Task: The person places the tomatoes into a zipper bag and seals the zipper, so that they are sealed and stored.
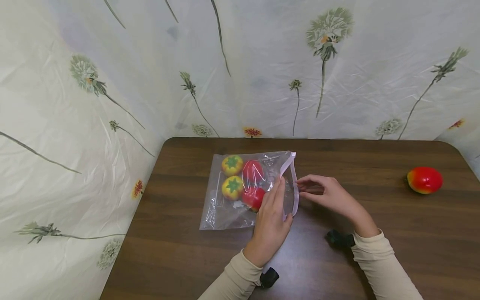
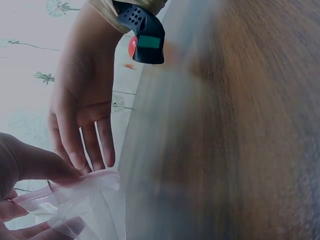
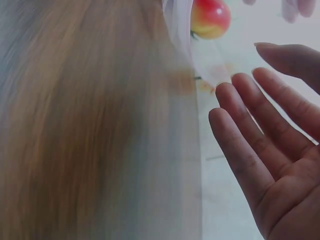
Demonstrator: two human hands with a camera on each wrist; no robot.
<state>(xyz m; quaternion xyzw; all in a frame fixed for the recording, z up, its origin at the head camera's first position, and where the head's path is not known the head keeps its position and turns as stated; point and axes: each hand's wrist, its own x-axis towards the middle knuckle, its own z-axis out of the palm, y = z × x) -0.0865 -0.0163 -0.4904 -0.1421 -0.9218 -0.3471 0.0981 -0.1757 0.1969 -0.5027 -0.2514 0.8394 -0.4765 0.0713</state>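
Note:
A clear zip bag (image 1: pixel 221 216) with a pale pink zip edge lies on the table, its mouth facing right and parted. Inside are two yellow fruits (image 1: pixel 232 187) with green star-shaped tops and two red ones (image 1: pixel 253 170), all glossy. My left hand (image 1: pixel 271 221) lies across the bag near its mouth. In the left wrist view its thumb and fingers pinch the pink-edged rim (image 2: pixel 102 177). At the mouth's right edge is my right hand (image 1: pixel 330 196), fingertips right at the zip strip. The right wrist view shows its fingers (image 3: pixel 270 125) nearly straight, the thumb apart.
A single red fruit (image 1: pixel 425 180) with a yellowish underside sits far right on the brown wooden table (image 1: pixel 356 158). Dandelion-patterned sheeting (image 1: pixel 255 83) rises behind and left of the table. Dark wrist devices (image 1: pixel 339 239) are worn at both sleeves.

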